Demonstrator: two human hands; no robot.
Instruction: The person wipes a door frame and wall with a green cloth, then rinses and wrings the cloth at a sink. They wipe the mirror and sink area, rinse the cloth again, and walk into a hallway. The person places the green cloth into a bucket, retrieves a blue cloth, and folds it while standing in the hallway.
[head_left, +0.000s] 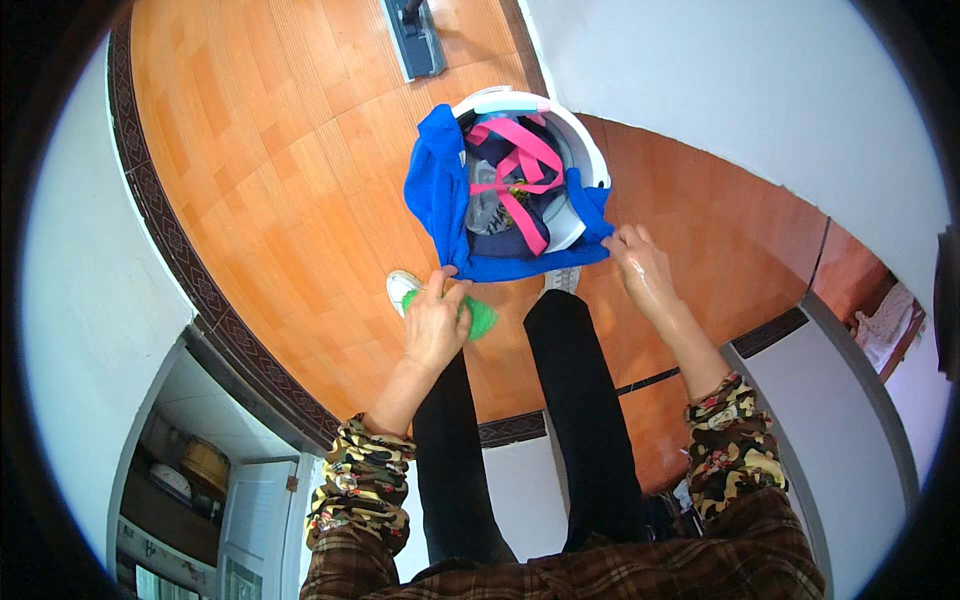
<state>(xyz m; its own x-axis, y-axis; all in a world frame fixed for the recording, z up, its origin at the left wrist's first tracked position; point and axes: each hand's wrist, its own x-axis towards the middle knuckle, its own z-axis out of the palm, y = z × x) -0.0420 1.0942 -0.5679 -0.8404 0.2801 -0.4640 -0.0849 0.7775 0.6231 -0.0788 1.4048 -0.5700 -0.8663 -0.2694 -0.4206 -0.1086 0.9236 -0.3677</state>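
Note:
A blue cloth (437, 191) lies over the left and near rim of a white bucket (592, 142) that stands on the floor in front of me. Inside the bucket are dark fabric (502, 246) with print on it and pink straps (525, 165). My left hand (436, 319) pinches the near left edge of the cloth with its fingertips, and a fuzzy green scrubber or cloth (481, 318) is tucked in its palm. At the cloth's right corner, my right hand (643, 270) grips the edge between thumb and fingers; its skin looks wet.
Beyond the bucket, a flat mop head (414, 45) rests on the wood-look floor (300, 195). White walls (720, 82) run along both sides. My white shoes (403, 289) are close to the bucket's near side. A doorway at lower left shows a white door (256, 517).

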